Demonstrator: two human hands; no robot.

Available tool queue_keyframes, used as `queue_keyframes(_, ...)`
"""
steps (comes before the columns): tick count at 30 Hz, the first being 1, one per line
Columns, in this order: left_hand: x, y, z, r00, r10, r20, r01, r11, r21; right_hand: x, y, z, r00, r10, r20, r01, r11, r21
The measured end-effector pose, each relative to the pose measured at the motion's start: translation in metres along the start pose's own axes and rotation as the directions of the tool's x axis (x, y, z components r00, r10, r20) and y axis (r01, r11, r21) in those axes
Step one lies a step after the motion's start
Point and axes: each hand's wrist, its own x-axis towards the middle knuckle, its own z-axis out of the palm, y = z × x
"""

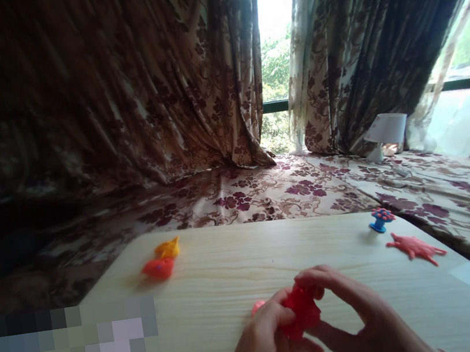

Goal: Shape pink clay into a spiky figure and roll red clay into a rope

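Note:
My left hand (261,335) grips a lump of red modelling clay (301,311), its thumb pressed against the near left side. On the other side, the fingers of my right hand (359,310) curl over the top of the lump, while its thumb lies along the lower right edge. The lump is uneven and is held above the pale wooden table (203,326). Behind my left hand a small pinkish-red piece (258,306) peeks out, mostly hidden.
At the far left lie a yellow pointed piece (167,248) and an orange-red lump (159,269). On the right are a blue stand-like shape with pink dots (381,219) and a flat, branching pink piece (417,248). A white lamp (386,129) stands beyond, near patterned curtains (203,75).

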Motion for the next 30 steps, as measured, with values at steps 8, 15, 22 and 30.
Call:
queue_keyframes(8, 0.002, -0.014, 0.004, 0.996, -0.001, 0.093, 0.023, 0.969, -0.245, -0.005, -0.002, 0.007, 0.991, -0.131, -0.026, 0.125, 0.976, -0.178)
queue_keyframes(15, 0.001, 0.007, 0.001, 0.991, 0.035, -0.131, -0.075, 0.945, -0.317, 0.001, -0.009, 0.024, 0.911, -0.412, 0.03, 0.379, 0.805, -0.457)
queue_keyframes(22, -0.002, 0.03, 0.006, 0.95, 0.193, -0.247, -0.236, 0.959, -0.159, 0.002, -0.007, 0.023, 0.845, -0.535, 0.014, 0.48, 0.748, -0.459)
queue_keyframes(30, -0.003, 0.021, 0.003, 0.974, 0.089, -0.21, -0.139, 0.962, -0.235, -0.002, -0.008, 0.021, 0.858, -0.507, -0.083, 0.422, 0.787, -0.45)
